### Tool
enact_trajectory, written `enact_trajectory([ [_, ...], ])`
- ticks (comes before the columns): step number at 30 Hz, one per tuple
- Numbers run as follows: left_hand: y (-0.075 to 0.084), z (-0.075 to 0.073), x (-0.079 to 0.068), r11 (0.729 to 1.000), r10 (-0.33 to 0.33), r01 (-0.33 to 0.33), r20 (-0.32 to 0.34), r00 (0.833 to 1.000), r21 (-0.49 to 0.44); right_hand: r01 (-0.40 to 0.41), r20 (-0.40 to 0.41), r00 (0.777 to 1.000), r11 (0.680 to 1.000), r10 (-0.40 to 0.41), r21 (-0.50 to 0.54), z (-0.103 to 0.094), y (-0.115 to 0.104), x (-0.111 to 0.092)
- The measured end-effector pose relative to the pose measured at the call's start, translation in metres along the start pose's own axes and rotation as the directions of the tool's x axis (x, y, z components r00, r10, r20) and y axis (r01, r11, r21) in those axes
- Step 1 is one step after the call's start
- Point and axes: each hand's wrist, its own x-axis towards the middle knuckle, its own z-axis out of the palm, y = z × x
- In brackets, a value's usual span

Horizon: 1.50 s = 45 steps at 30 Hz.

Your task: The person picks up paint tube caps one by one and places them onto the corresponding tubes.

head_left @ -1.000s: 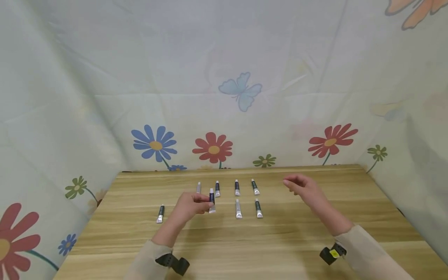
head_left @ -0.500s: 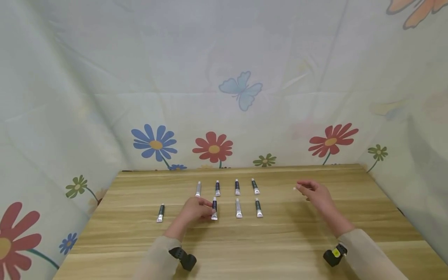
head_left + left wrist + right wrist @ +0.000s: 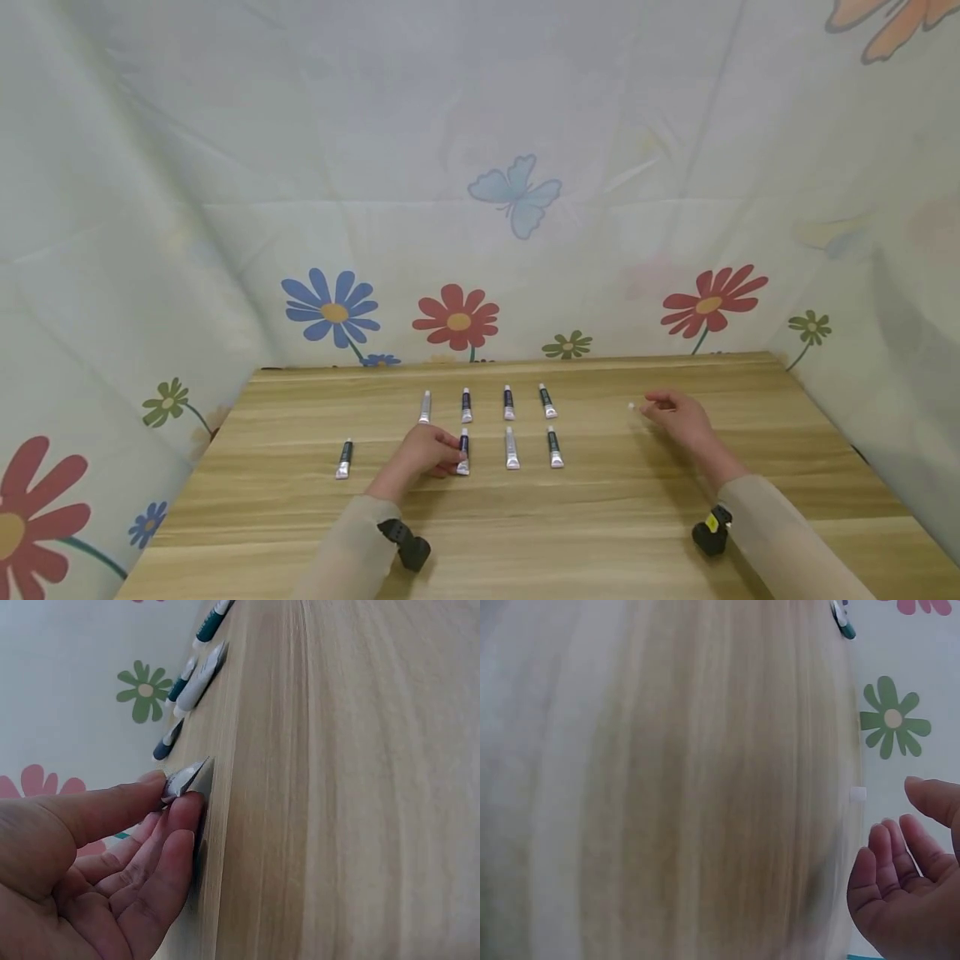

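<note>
My left hand pinches a small paint tube with a dark blue label and a silver end, low at the table. In the left wrist view, thumb and fingers hold the tube's crimped silver end. On the right side of the table lies a small white cap. Just right of it is my right hand, its fingers loosely bent. The right wrist view shows the cap apart from the fingertips, with nothing held in that hand.
Other paint tubes lie in rows on the wooden table: a silver one, a dark blue one, a green one and several more. One green-labelled tube lies apart at the left. A flowered curtain stands behind the table.
The left hand has lowered the blue-labelled tube to the table beside the silver one. The right hand has moved right and down, and the white cap now lies apart from it.
</note>
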Motion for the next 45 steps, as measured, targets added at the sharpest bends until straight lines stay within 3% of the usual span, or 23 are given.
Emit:
enact_trajectory([
  [6,0.001,0.001,0.003,1.0,-0.015,0.015,0.005,1.0,-0.022,0.009,0.048,0.999,0.999,-0.007,-0.052,0.005,0.003,0.01],
  [17,0.006,0.001,0.002,0.999,-0.023,0.023,0.011,1.0,0.029,-0.023,0.097,0.995,0.994,0.033,-0.103,0.013,-0.002,0.021],
  [24,0.005,0.001,0.002,0.999,-0.019,0.019,0.013,1.0,0.028,-0.047,0.098,0.993,0.989,0.061,-0.141,0.015,-0.005,0.023],
  [31,0.004,0.001,0.001,1.0,-0.018,0.018,0.019,1.0,0.026,-0.023,0.068,0.997,0.988,0.033,-0.15,0.018,-0.006,0.024],
  [37,0.002,-0.003,-0.001,0.992,0.025,-0.021,-0.03,0.999,0.123,-0.032,0.057,0.998,0.99,0.041,-0.139,0.019,-0.002,0.025],
  [45,-0.007,-0.022,-0.019,0.949,0.141,-0.096,-0.134,0.981,0.301,-0.052,0.069,0.996,0.996,0.057,-0.076,0.005,-0.004,0.016],
])
